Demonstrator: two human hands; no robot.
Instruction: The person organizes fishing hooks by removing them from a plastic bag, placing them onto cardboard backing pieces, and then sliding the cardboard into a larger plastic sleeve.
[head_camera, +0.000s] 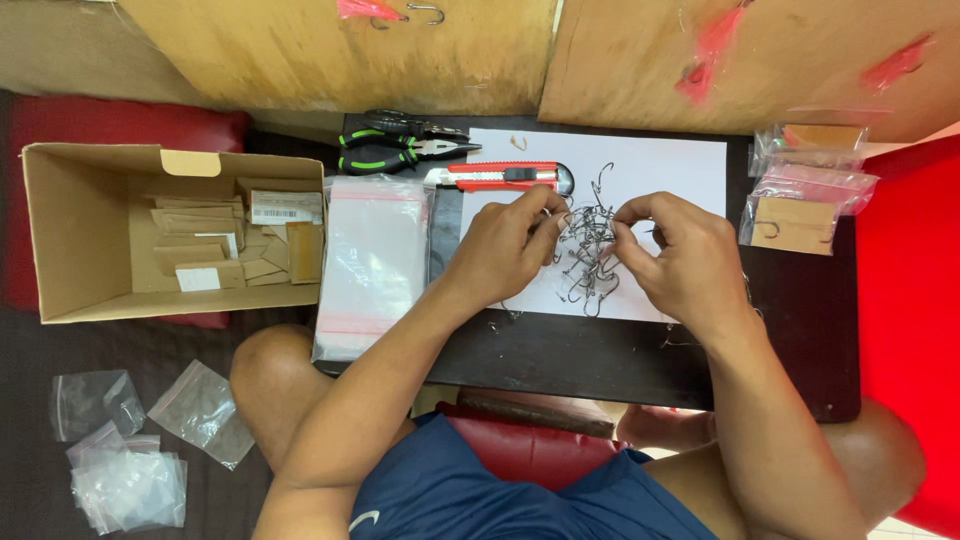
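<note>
Because the tangled heap of thin silver wire hooks (588, 250) on the white paper sheet (680, 160) is light, stiff and sharp-pointed, and its pieces snag on one another, it is judged best taken by the shanks, clear of the barbs. Left hand (505, 248) and right hand (680, 255) meet over the heap on the dark counter (800, 330), each grip pressed together, thumb against forefinger, pinching a hook at the pile's upper edge

hooks (588, 248) on paper (680, 160), knife (500, 177) behind, box (80, 235) far left.
</note>
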